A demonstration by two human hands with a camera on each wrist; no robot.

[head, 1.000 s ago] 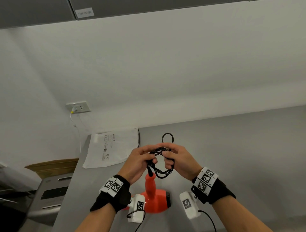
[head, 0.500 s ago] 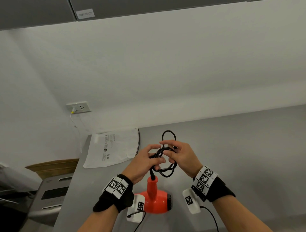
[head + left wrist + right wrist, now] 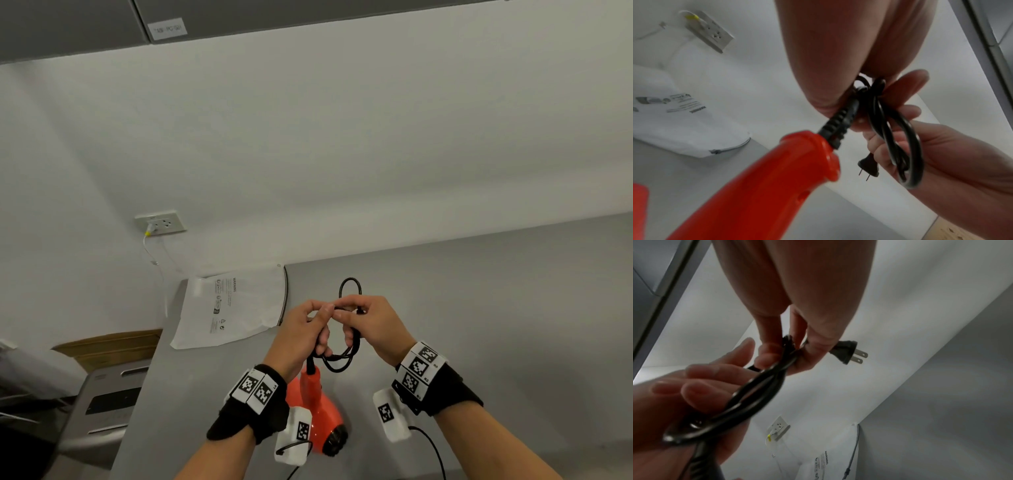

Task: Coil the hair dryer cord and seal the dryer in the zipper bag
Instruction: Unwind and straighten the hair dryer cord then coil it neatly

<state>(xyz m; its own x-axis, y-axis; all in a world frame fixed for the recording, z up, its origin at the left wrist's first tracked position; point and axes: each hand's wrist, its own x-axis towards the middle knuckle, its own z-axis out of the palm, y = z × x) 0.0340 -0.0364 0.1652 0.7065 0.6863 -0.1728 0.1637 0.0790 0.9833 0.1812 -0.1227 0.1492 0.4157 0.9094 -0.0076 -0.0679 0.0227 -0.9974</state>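
An orange hair dryer (image 3: 317,407) stands handle-up below my hands, its handle (image 3: 756,186) close in the left wrist view. Its black cord (image 3: 340,361) is gathered into loops between both hands, with one small loop (image 3: 349,284) sticking up above them. My left hand (image 3: 318,320) grips the bundle where the cord leaves the handle. My right hand (image 3: 349,318) pinches the cord (image 3: 748,399) at the top of the bundle, and the plug (image 3: 846,352) juts out past its fingers. The white zipper bag (image 3: 236,305) lies flat to the left.
The grey table (image 3: 479,325) runs to the right and meets a white wall. A wall socket (image 3: 161,222) with a white cable plugged in sits above the bag. A grey machine (image 3: 102,411) and a cardboard box (image 3: 109,346) stand off the table's left edge.
Both hands stayed over the dryer, working the cord. My right fingers have come across onto the top of the bundle against my left fingers. The dryer has barely shifted.
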